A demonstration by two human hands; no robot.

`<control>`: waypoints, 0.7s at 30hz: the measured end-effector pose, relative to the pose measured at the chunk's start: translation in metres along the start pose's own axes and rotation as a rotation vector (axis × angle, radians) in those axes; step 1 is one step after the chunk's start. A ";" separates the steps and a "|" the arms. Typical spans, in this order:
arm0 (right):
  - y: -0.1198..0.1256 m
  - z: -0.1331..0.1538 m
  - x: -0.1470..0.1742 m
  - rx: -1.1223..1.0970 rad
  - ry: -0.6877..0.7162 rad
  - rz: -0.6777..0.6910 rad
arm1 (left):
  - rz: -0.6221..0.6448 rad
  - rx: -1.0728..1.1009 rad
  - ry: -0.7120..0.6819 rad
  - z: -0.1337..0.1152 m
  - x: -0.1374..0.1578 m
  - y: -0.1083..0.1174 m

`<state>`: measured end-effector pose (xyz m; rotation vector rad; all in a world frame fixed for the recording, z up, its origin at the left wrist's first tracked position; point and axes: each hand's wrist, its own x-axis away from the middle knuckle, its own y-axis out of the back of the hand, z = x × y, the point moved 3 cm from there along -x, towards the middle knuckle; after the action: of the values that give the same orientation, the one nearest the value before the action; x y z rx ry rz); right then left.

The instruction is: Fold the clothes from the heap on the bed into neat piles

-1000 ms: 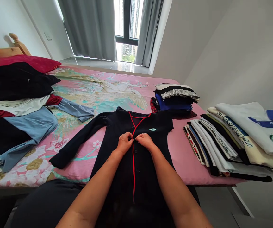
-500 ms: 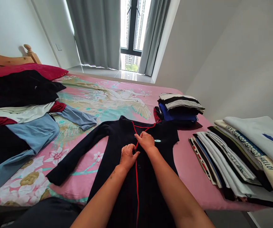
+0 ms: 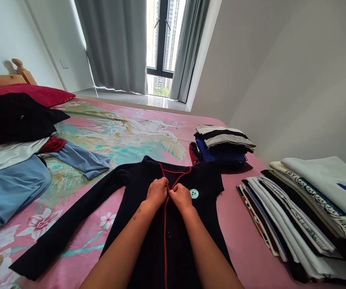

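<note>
We have before us the dark cardigan (image 3: 177,249); it lies front up on the pink bed sheet (image 3: 233,224), between the loose clothes (image 3: 16,176) on the left and the folded clothes (image 3: 287,216) on the right; our left hand (image 3: 157,193) and our right hand (image 3: 181,198) grip its red edge (image 3: 165,245) near the neck, fingers closed on it; the fingertips are partly hidden, so we cannot tell how they pinch.

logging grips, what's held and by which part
The left hand and right hand pinch the dark cloth cardigan by its red-trimmed front edges, near the neckline.
</note>
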<state>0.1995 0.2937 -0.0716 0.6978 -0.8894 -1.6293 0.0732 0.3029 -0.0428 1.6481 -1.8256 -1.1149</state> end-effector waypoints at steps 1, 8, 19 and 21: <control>0.000 0.000 0.000 -0.007 -0.006 -0.003 | 0.029 0.008 -0.011 0.001 -0.005 -0.003; 0.001 0.003 -0.005 0.050 0.016 0.044 | 0.041 0.136 -0.052 0.032 -0.010 -0.017; 0.006 0.003 0.004 -0.042 0.013 0.030 | 0.105 0.319 -0.066 0.035 -0.015 -0.012; 0.014 0.012 0.002 -0.091 0.058 0.003 | 0.110 0.412 -0.065 0.033 -0.015 -0.009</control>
<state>0.1966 0.2921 -0.0538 0.6771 -0.7693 -1.6283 0.0558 0.3266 -0.0662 1.7150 -2.2748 -0.7888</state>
